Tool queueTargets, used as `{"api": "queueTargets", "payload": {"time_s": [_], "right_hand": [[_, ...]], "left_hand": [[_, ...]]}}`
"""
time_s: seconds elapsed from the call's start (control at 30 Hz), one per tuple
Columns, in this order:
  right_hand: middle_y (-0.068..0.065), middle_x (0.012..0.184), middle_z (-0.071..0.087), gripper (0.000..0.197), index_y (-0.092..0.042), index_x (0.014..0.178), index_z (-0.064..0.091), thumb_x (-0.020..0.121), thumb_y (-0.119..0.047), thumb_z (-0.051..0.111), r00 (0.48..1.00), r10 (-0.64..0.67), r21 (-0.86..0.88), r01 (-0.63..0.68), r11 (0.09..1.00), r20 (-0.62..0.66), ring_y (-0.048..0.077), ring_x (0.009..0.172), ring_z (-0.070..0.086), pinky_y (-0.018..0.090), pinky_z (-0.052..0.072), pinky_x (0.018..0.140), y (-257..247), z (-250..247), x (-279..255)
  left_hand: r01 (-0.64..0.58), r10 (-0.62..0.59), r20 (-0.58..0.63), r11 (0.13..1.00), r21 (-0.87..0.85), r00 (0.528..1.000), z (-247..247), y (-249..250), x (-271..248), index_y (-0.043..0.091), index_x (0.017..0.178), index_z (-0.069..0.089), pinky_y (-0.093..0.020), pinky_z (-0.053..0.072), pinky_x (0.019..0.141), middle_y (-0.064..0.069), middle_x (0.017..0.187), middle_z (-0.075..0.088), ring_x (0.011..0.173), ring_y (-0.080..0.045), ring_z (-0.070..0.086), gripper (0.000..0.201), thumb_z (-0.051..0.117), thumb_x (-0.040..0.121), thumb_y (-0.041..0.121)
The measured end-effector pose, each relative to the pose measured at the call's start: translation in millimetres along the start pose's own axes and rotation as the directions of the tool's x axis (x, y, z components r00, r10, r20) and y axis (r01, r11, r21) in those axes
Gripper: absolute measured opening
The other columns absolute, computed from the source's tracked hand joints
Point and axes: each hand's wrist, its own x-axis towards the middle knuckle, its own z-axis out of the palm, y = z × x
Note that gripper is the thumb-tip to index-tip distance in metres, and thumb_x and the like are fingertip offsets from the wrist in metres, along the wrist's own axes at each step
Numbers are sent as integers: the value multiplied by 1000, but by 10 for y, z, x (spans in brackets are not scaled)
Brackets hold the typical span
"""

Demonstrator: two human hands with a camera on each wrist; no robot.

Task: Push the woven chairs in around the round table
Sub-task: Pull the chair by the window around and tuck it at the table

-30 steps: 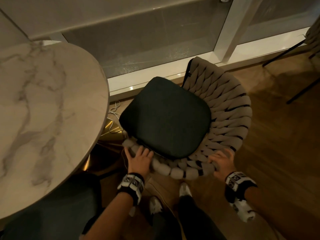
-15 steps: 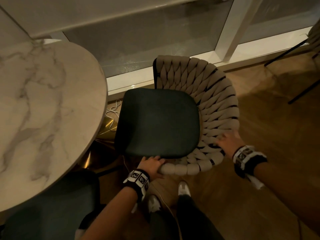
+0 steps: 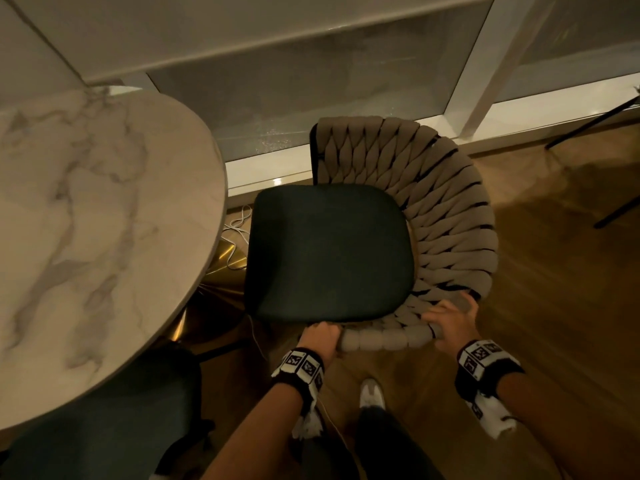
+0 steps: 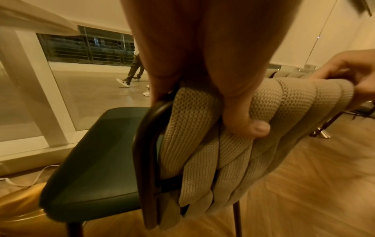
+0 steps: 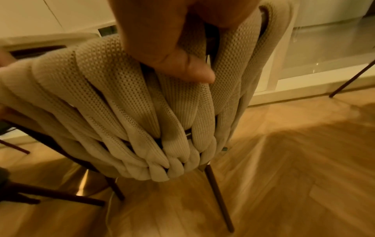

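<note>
Woven beige cord gripped from above by both: left hand curled over the near end of the backrest rim beside the dark frame tube, thumb pressed into the weave; right hand wrapped round the rim further along the curve. Between and beyond them, woven chair with dark green seat cushion, front edge just beside the marble round worktop but not yet under it. Probably mid-push. Best done with even pressure from both hands, seat squared to the worktop edge, legs kept clear of the gold pedestal base and the white cable on the wooden floor. Second green seat partly tucked under the near edge. No readable writing; only black-and-white patterned markers on the wristbands.
</note>
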Motion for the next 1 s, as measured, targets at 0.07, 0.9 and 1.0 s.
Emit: {"api": "queueTargets", "payload": {"time_s": [0.07,0.9,1.0], "right_hand": [[-11,120,59,43,-32,110,62,71,-14,64,994,18,-34,-14,999,103,17,129,38,46,-12,105,88,-211,145],[17,125,50,104,-43,133,6,65,-12,78,800,496,818,-510,266,337,46,98,59,63,54,77,-81,-505,1473],[17,118,49,109,-38,137,-4,69,-7,76,801,484,810,-520,270,352,46,97,59,61,54,80,-291,-674,1668]], "left_hand": [[0,0,-17,999,-47,1000,-37,71,95,6,121,51,-46,42,103,-19,129,55,119,-35,51,52,67,82,36],[165,-230,-160,926,-340,960,-612,-642,262,27,113,60,-61,25,110,-6,122,64,121,-28,52,39,71,76,30],[176,-266,-183,900,-399,947,-790,-794,291,24,109,62,-52,39,104,-7,118,65,116,-28,56,37,74,75,23]]}}
